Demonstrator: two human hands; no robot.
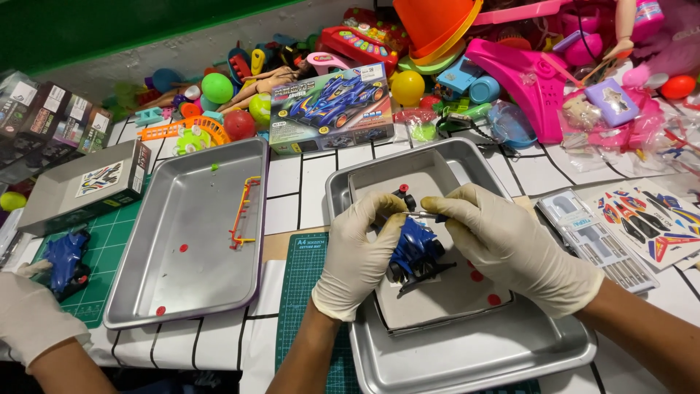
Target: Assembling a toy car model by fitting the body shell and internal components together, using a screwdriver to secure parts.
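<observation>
Centre of the bench: both gloved hands meet over the right-hand silver metal baking tray (467, 357).
Car: small blue plastic model racing car with black wheels (415, 254), sitting on a shallow grey cardboard box lid (437, 303) inside that tray, dead centre between the two hands.
Left hand: the left hand in a cream latex glove (359, 255) is curled around the car's 9 o'clock side, fingers closed on the body and steadying it.
Right hand: the right hand in a cream latex glove (503, 244) pinches a thin metal tool (421, 214) at the car's 12 o'clock end, thumb and forefinger pressed together on it.
Risk, slip: I'd say the tool could skid off the small part and jab the left glove; the fingers sit just beside the tip.
Risk, lost bits: tiny red plastic discs (484, 287) lie loose at 4 o'clock; a nudged lid could scatter them.
Edges: tray walls hem the wrists at 6 o'clock; the lid's rim sits close to the tray wall at 12.
Open room: the second silver tray (146, 306) at 9 o'clock holds only a red-and-yellow plastic parts frame (244, 213).
Neighbour: another person's gloved hand (29, 314) at far 8 o'clock, beside a second blue car (65, 261).
</observation>
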